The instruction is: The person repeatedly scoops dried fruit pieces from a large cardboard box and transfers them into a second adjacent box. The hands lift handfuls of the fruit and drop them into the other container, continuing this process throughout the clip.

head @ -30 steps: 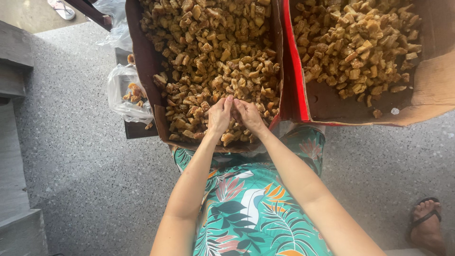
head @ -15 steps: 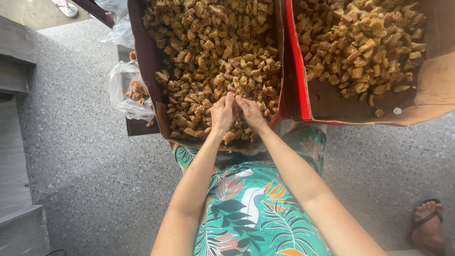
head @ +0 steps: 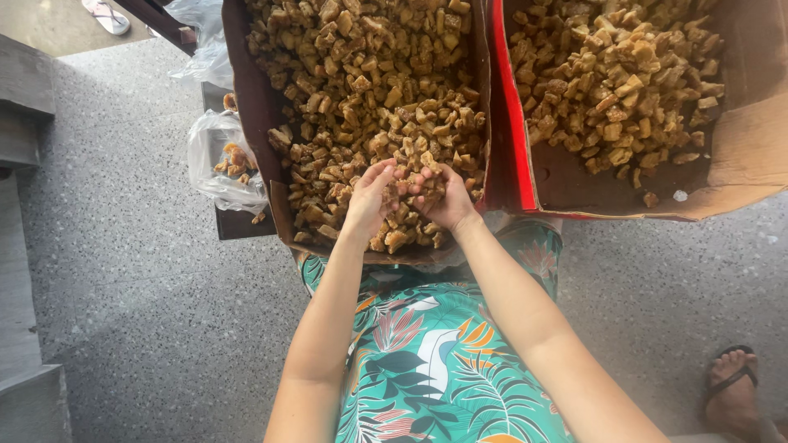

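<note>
A clear plastic bag (head: 220, 160) with a few brown chunks inside lies just left of the brown cardboard box (head: 253, 98), resting on a dark board (head: 238, 223) that pokes out from under the box's left edge. The box itself is heaped with small golden-brown fried pieces (head: 369, 74), piled from its far end down to its near lip.

At the near end of the box, the left hand (head: 367, 199) sits in the heap, fingers curled and cupped around a clump of the pieces. Touching it on the right, the right hand (head: 443, 195) is also cupped, thumb up, holding several pieces against the left hand's fingers. Both hands meet over the box's near edge, just above the lap in a green leaf-print cloth (head: 435, 361).

Right of the brown box, touching its wall, stands a second box with a red rim (head: 510, 123), holding a thinner layer of the same pieces. Far right of the box, low on the speckled floor, a foot in a dark sandal (head: 733, 385) shows.
</note>
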